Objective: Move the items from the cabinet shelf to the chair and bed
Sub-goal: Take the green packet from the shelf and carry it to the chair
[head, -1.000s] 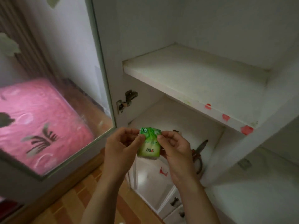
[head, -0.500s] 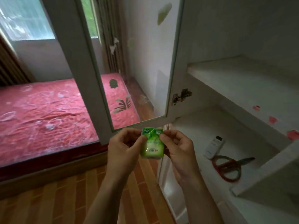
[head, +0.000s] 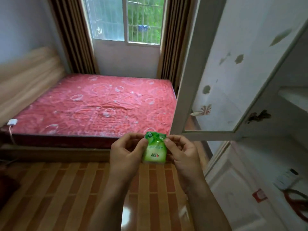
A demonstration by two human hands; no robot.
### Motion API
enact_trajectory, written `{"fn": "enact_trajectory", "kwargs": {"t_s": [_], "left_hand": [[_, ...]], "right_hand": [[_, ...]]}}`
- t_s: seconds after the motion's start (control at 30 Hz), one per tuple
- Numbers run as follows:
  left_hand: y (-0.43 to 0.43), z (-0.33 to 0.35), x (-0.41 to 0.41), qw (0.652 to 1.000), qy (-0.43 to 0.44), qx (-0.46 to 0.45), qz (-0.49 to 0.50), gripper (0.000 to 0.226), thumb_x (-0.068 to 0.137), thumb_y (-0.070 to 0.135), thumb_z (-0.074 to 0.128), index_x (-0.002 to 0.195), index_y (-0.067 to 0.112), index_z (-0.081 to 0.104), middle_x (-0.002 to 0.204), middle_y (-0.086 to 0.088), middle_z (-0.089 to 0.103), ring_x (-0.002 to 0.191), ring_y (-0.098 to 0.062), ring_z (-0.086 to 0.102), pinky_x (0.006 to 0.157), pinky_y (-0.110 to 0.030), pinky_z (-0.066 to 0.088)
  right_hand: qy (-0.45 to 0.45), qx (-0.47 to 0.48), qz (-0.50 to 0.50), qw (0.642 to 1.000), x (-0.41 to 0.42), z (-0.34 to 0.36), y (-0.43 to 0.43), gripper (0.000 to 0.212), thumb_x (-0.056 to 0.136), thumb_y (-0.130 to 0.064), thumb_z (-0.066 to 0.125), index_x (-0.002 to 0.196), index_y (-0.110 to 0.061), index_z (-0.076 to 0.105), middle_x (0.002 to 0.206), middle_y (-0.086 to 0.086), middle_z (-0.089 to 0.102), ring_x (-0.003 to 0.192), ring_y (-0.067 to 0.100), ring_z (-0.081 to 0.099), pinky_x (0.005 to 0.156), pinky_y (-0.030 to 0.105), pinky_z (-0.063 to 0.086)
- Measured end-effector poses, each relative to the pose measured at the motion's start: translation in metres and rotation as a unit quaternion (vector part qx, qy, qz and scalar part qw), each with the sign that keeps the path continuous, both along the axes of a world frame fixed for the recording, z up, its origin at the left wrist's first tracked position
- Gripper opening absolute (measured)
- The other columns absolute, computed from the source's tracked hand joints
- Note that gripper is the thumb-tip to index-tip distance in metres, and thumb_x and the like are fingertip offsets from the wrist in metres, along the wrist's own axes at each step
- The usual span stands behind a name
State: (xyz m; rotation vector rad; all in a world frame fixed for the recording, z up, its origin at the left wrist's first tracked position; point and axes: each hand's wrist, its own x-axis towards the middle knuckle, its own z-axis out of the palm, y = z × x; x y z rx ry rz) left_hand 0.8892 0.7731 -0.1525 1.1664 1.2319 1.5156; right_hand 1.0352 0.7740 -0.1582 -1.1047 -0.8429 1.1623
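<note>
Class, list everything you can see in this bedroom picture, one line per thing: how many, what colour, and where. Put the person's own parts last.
green packet: one, green and white, held in front of the bed's near edge
bed: one, red patterned mattress, far side of the floor under the window
white plug: one, white, near left corner of the mattress
window: one, barred, behind the bed
curtains: two, brown, either side of the window
cabinet door: one, white frame with glass, open at right
remote control: one, white, lower cabinet shelf at right
scissors: one pair, red handles, beside the remote control
floor: wooden, brown strips
left hand: pinching the packet's left side
right hand: pinching the packet's right side
</note>
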Motion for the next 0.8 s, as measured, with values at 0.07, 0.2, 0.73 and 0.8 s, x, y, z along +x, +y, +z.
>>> {"fn": "enact_trajectory", "kwargs": {"t_s": [0.07,0.2,0.73,0.8], "left_hand": [[-0.006,-0.003,-0.026,1.0,-0.017,0.002,0.015,0.006,0.089,0.001,0.069,0.09,0.006,0.073,0.084,-0.014,0.077,0.076,-0.017,0.072,0.066,-0.03,0.06],[-0.015,-0.01,-0.074,0.998,-0.042,0.008,0.051,0.01,0.088,-0.001,0.069,0.087,0.008,0.073,0.076,-0.004,0.077,0.071,-0.01,0.071,0.062,-0.022,0.058],[-0.001,-0.022,-0.189,0.962,-0.024,-0.028,0.27,0.007,0.09,0.002,0.068,0.093,0.007,0.073,0.088,-0.015,0.078,0.082,-0.022,0.074,0.072,-0.037,0.061],[0.011,-0.017,-0.192,0.95,-0.028,-0.026,0.308,0.007,0.09,0.002,0.068,0.093,0.006,0.073,0.088,-0.016,0.077,0.08,-0.02,0.073,0.069,-0.033,0.06]], "right_hand": [[-0.011,-0.002,0.022,1.0,-0.026,-0.001,-0.001,0.003,0.092,-0.002,0.068,0.092,-0.005,0.069,0.086,0.012,0.073,0.083,0.027,0.069,0.065,0.029,0.06],[-0.004,0.001,0.064,0.998,-0.076,-0.002,-0.002,0.008,0.093,-0.001,0.066,0.09,-0.007,0.069,0.083,0.008,0.073,0.077,0.02,0.07,0.058,0.024,0.059],[0.007,-0.013,0.299,0.954,-0.209,-0.02,0.08,0.005,0.093,-0.006,0.068,0.09,-0.01,0.07,0.079,0.003,0.074,0.075,0.018,0.07,0.058,0.026,0.057],[0.02,-0.008,0.33,0.944,-0.218,-0.017,0.1,0.004,0.092,-0.006,0.068,0.091,-0.009,0.071,0.08,0.005,0.074,0.077,0.022,0.069,0.06,0.026,0.058]]}}
